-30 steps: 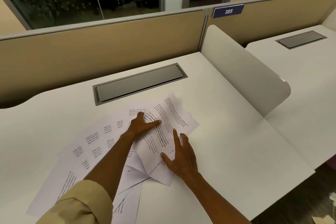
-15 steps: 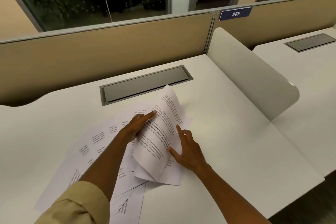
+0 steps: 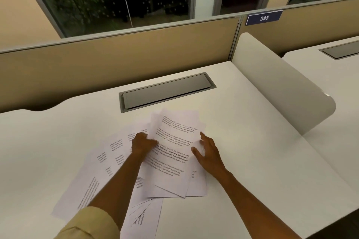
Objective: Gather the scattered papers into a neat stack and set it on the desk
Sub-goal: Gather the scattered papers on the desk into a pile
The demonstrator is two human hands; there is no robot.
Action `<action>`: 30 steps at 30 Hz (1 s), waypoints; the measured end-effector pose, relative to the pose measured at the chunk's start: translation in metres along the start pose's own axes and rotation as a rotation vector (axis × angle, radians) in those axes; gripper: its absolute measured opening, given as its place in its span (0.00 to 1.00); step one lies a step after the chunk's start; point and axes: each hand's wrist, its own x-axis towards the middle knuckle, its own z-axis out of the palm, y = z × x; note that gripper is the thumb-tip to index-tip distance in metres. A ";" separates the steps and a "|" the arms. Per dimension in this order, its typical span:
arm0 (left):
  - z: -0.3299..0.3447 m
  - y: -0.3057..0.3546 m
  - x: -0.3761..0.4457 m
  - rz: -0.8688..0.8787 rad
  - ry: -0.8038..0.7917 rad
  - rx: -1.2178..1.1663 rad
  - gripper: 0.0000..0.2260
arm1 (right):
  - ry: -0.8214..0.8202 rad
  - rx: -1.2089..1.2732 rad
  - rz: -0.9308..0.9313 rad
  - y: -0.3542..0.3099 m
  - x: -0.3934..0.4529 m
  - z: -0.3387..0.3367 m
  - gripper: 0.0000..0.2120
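Note:
Several white printed papers lie fanned out on the white desk [image 3: 252,161]. A loose pile of sheets [image 3: 172,153] sits in the middle, with more scattered papers [image 3: 101,169] spread to the left and toward the front edge. My left hand [image 3: 142,144] grips the left edge of the top sheets in the pile, fingers curled around them. My right hand [image 3: 208,153] rests at the pile's right edge, fingers spread and touching the paper, holding nothing.
A grey cable hatch [image 3: 167,91] is set in the desk behind the papers. A tan partition [image 3: 116,58] runs along the back. A white curved divider [image 3: 279,81] rises on the right, with a second desk [image 3: 334,75] beyond it.
The sheet that was lifted and curled between my hands now lies flat on the pile. My left hand has closed on the pile's left edge and my right hand has moved to its right edge.

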 end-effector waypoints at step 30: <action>-0.006 -0.027 -0.037 -0.113 0.114 -0.297 0.30 | 0.060 0.093 0.477 -0.057 0.016 0.039 0.22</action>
